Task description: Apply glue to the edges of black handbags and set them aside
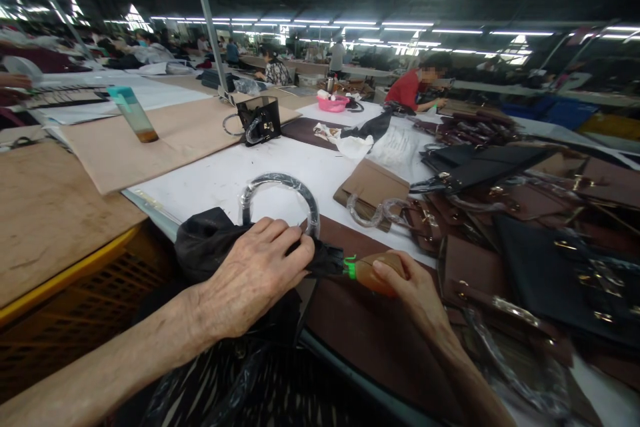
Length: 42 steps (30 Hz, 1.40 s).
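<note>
My left hand (257, 273) lies closed over the top of a black handbag (210, 243) at the table's near edge, fingers pinching black material. The bag's plastic-wrapped round handle (280, 183) arches up just beyond my fingers. My right hand (407, 283) grips a small amber bottle with a green nozzle (367, 272). The nozzle points left and touches the black edge beside my left fingertips. A brown leather panel (370, 333) lies under both hands.
A heap of brown and black bags (525, 227) fills the right side of the table. A finished black bag (261, 120) and a teal-capped bottle (133, 113) stand farther back. A yellow crate (75, 310) sits at lower left. Other people work at distant tables.
</note>
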Each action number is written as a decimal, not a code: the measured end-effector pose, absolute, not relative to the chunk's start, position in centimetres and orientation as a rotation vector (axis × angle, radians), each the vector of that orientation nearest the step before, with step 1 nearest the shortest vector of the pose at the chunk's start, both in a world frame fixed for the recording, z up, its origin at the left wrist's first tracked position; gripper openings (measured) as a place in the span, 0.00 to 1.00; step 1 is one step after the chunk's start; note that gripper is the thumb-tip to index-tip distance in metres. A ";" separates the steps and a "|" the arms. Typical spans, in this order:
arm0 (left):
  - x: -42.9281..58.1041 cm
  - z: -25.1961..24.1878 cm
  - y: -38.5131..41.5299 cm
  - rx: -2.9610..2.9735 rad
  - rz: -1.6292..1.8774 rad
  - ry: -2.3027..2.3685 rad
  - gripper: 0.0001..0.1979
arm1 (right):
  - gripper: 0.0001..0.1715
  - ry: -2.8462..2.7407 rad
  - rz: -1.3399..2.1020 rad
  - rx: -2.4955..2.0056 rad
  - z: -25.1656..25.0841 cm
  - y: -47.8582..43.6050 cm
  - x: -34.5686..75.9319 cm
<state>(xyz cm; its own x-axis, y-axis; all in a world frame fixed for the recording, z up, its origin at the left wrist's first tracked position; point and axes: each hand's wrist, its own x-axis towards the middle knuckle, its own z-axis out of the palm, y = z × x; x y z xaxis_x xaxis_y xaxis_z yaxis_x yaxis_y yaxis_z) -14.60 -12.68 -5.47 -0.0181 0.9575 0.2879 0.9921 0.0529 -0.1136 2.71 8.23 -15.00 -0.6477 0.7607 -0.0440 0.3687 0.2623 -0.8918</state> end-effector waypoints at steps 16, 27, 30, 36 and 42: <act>-14.3 -6.2 -13.2 -1.983 -0.234 -1.952 0.10 | 0.21 -2.210 1.536 -0.996 -15.1 8.9 2.8; -14.4 -6.5 -13.3 -2.012 -0.192 -1.950 0.12 | 0.20 -2.210 1.433 -1.017 -15.0 7.9 2.7; -14.3 -6.5 -13.4 -2.003 -0.171 -1.951 0.13 | 0.21 -2.199 1.392 -1.038 -15.3 8.0 2.7; -14.2 -6.5 -13.5 -2.018 -0.174 -1.965 0.14 | 0.21 -2.201 1.429 -1.031 -15.0 8.0 3.0; -14.2 -6.6 -13.4 -2.006 -0.179 -1.948 0.12 | 0.20 -2.224 1.505 -0.989 -14.4 7.9 3.0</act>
